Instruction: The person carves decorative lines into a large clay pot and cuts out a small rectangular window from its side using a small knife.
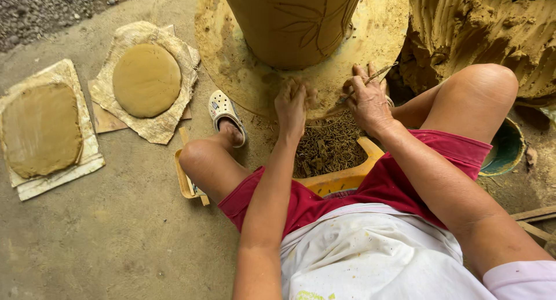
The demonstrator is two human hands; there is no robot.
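Clay shavings, a dark brown crumbly heap [329, 146], lie just below our hands, between our knees. Our left hand [291, 106] closes on a small clump of clay. Our right hand [368, 98] pinches a thin wire-like carving tool [370, 80], angled up-right toward the tall carved tan clay pot [292, 22]. The pot's top is cut off; the tool's tip is hard to make out.

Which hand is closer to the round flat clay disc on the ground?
The left hand. It is at the turntable's edge, on the side toward the round clay disc. The right hand, holding a thin tool, is farther from it.
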